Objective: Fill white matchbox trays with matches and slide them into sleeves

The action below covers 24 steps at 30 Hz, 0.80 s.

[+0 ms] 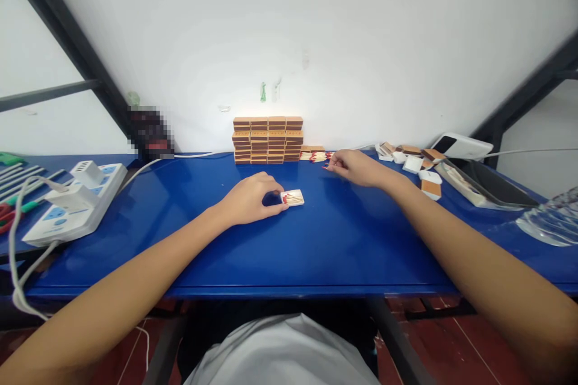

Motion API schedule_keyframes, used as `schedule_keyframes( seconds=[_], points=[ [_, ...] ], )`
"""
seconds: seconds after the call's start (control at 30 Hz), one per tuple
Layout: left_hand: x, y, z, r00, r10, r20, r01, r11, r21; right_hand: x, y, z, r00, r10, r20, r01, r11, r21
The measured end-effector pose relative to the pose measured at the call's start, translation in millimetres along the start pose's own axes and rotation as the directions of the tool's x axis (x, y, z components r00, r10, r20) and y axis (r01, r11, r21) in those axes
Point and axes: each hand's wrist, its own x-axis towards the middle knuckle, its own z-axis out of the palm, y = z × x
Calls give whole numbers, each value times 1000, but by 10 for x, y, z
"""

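Note:
A small white matchbox tray (295, 198) lies on the blue table with some red-tipped matches in it. Its left end is gripped between the thumb and fingers of my left hand (255, 198). Farther back and to the right, my right hand (352, 166) is closed in a pinch, with the red tips of matches (326, 167) poking out from its fingertips. Just left of those fingers is a pile of loose matches (316, 157), partly hidden by the hand. Beside that pile stands a stack of closed matchboxes (268, 141) against the wall.
At right, several loose matchbox parts (412, 163) lie near a white device (463, 145), an open dark case (492, 186) and clear plastic (551, 219). A power strip (76, 210) with plugs and cables occupies the left, by red-handled scissors (6, 216). The table's edge (289, 290) runs in front.

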Motion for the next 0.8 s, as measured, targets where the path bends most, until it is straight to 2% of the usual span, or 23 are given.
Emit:
schedule_keyframes(
  seconds=[0.1,0.2,0.33,0.43,0.53,0.67,0.8],
  points=[
    [2,-5,10,1000,1,-2,-1,1000,10,-83,-336,44,988,-152,-23,153,985,73],
    [-1,-7,21,1000,1,-7,-1,1000,19,-173,-688,148,960,-279,-25,280,957,68],
    [-5,-5,26,1000,3,-10,-3,1000,18,-258,-972,298,943,-331,-20,331,943,6],
    [-5,-6,23,1000,0,0,0,1000,25,-270,-990,333,941,-338,-21,338,941,0],
    [-5,-4,16,1000,-3,-1,3,1000,18,-248,-898,282,935,-352,-39,353,935,27],
    [-6,7,6,1000,-6,6,6,1000,-1,-212,-788,205,923,-384,5,382,921,76],
    [-4,10,1,1000,-5,6,5,1000,-6,-208,-802,251,927,-375,11,371,922,112]
  ],
)
